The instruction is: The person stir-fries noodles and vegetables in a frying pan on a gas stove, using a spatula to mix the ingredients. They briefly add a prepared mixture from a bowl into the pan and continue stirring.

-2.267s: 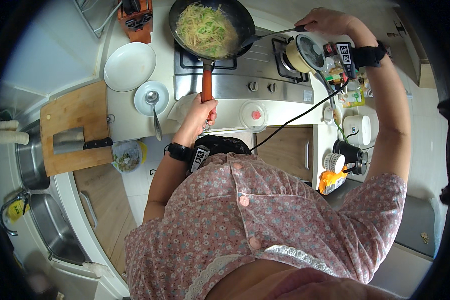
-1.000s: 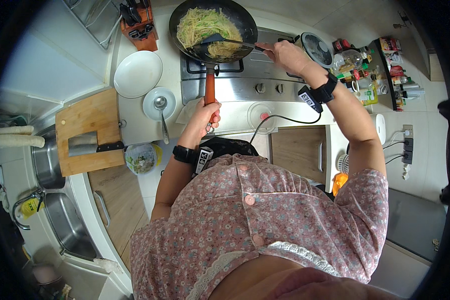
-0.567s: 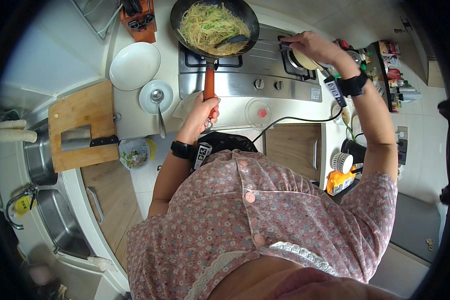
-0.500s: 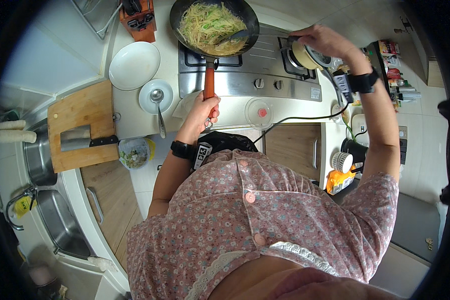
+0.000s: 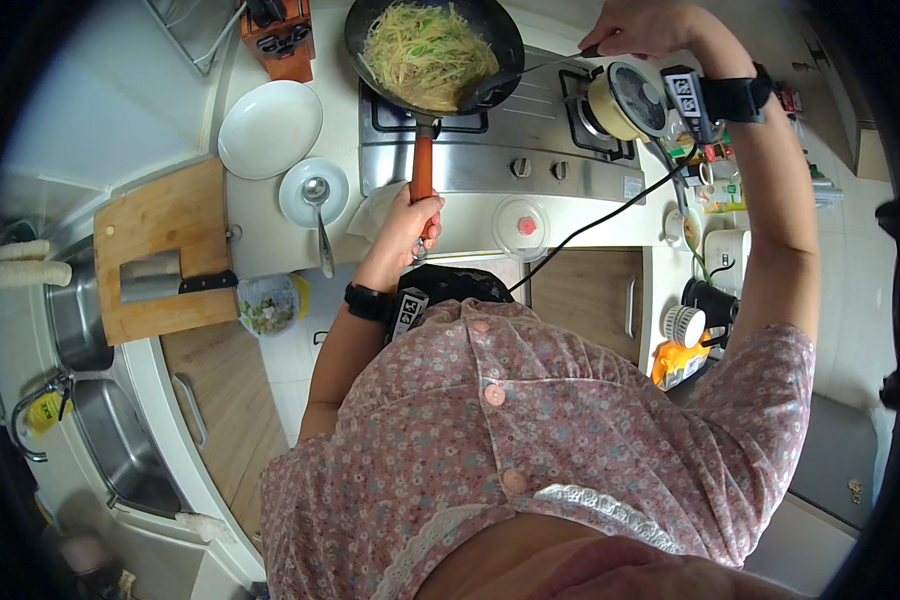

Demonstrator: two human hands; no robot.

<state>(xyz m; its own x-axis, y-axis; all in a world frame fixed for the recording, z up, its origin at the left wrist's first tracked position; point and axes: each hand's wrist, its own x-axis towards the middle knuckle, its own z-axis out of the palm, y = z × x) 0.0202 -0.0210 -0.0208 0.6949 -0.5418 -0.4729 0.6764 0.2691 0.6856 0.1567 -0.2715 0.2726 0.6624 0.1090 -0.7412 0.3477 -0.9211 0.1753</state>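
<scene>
My left hand [image 5: 407, 228] is wrapped round the orange-brown handle [image 5: 422, 165] of a dark frying pan [image 5: 508, 42] on the left burner. Pale shredded vegetables [image 5: 425, 50] with green strips fill much of the pan. At the upper right, my right hand [image 5: 642, 28] grips the dark handle end of a spatula [image 5: 542, 66]. Its dark blade rests inside the pan at the near right wall, beside the shreds. Below the right hand, a cream pot [image 5: 610, 108] with a glass lid [image 5: 638, 98] stands on the right burner.
Left of the stove [image 5: 515, 140] are a white plate [image 5: 270, 130], a bowl [image 5: 295, 205] with a metal spoon, and a cleaver [image 5: 152, 277] on a wooden board [image 5: 160, 215]. A clear round lid [image 5: 520, 230] lies at the counter's front edge. A black cable [image 5: 600, 224] runs to my right wrist.
My right hand has moved farther away and up, clear of the pot lid it partly covered. The spatula blade has shifted toward the pan's near right side. My left hand keeps its grip.
</scene>
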